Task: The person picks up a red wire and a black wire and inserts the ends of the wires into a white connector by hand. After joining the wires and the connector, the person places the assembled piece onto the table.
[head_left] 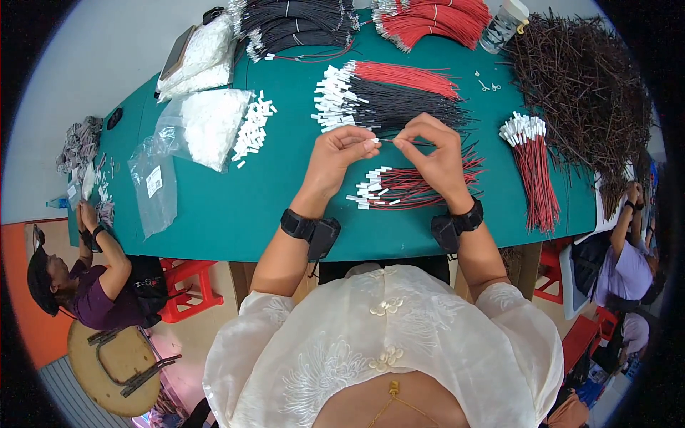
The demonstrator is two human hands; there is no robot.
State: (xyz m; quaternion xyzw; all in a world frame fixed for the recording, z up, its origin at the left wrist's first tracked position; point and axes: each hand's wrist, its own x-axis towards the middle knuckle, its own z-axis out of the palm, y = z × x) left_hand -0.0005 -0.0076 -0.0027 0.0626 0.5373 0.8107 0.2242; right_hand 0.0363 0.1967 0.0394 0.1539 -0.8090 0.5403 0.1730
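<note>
My left hand [334,158] pinches a small white connector [374,141] between thumb and fingertips. My right hand [437,155] is closed in a pinch on a thin wire [387,140] that runs toward this connector. Just beyond both hands lie rows of red wires [407,77] and black wires [399,101], white connectors on their left ends. Below the hands, a loose pile of red and black wires with white connectors [371,189] rests on the green table [278,228]. Whether the wire is seated in the connector is too small to tell.
Loose white connectors [255,128] lie beside a clear bag of them [207,128] at left. Bundled black wires [300,32] and red wires [432,21] sit at the back. Right are a finished-looking wire bundle [535,178], a brown tangled heap [578,93] and a bottle [501,28]. Co-workers sit at both sides.
</note>
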